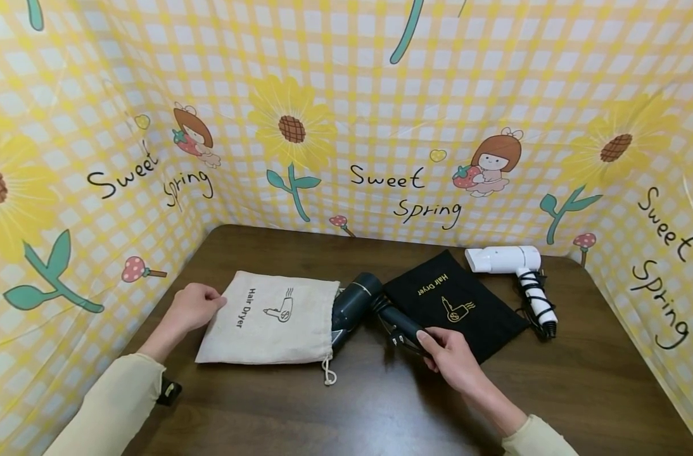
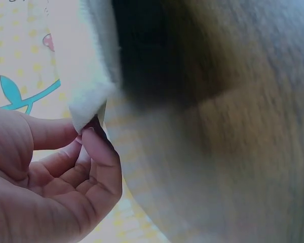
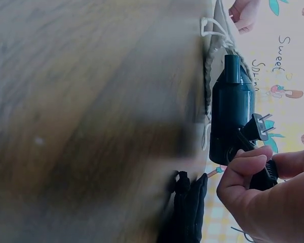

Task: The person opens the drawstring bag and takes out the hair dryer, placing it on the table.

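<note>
My left hand (image 1: pixel 190 309) pinches the far-left corner of a beige cloth drawstring bag (image 1: pixel 223 339) printed "Hair Dryer". In the left wrist view, thumb and forefinger grip the raised bag corner (image 2: pixel 88 109). A dark hair dryer (image 1: pixel 359 297) is at the bag's mouth, its nozzle end overlapping the opening. My right hand (image 1: pixel 451 360) holds the dryer's handle, with the cord folded along it. The right wrist view shows fingers curled round the handle and a two-pin plug (image 3: pixel 256 126) sticking out beside them.
A black "Hair Dryer" pouch (image 1: pixel 489 316) lies on the brown table (image 1: pixel 255 411), just beyond my right hand. At the back right is a white hair dryer (image 1: pixel 506 259), its cord wound round the handle. Yellow checked cloth (image 1: pixel 369 126) encloses the table's back and sides.
</note>
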Demonstrator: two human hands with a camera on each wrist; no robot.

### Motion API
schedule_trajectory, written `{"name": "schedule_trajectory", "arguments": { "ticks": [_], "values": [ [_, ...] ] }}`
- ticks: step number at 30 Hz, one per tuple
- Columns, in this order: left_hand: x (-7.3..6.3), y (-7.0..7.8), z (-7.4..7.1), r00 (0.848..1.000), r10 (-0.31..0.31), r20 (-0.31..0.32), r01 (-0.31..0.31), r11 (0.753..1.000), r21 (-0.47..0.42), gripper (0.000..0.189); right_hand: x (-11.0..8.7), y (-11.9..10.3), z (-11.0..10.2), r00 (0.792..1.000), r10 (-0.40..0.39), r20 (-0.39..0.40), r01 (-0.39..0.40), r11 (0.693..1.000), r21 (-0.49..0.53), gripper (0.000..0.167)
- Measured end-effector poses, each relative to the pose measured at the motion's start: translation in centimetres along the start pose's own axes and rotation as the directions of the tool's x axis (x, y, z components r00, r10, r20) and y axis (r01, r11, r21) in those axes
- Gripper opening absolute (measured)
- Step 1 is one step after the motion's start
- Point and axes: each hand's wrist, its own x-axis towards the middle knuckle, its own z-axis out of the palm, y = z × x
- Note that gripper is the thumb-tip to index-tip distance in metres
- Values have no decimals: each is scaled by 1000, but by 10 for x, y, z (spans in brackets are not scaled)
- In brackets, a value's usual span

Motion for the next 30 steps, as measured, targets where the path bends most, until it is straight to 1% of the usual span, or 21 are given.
{"name": "schedule_trajectory", "arguments": {
  "ticks": [4,11,17,24,27,30],
  "values": [
    [1,-2,-2,1000,10,-6,-10,1000,-3,24,2,0,-2,1000,6,-8,-6,1000,1,24],
    [3,-4,-1,999,14,-37,-14,1000,0,25,2,1,-5,1000,1,-16,-2,1000,-17,24],
    [4,-7,-1,1000,3,-30,-2,1000,4,27,0,1,-7,1000,5,-25,-6,1000,-27,24],
    [4,-9,1,1000,-4,1,4,1000,12,30,-1,-1,-10,999,16,-39,-17,1000,-17,24],
    [3,-9,3,1000,9,17,-9,1000,13,37,-2,-1,-11,999,8,-46,-9,1000,-17,25],
    [1,-5,7,999,44,26,-44,999,24,47,-3,-2,-13,999,6,-52,-7,1000,-22,26]
  ]
}}
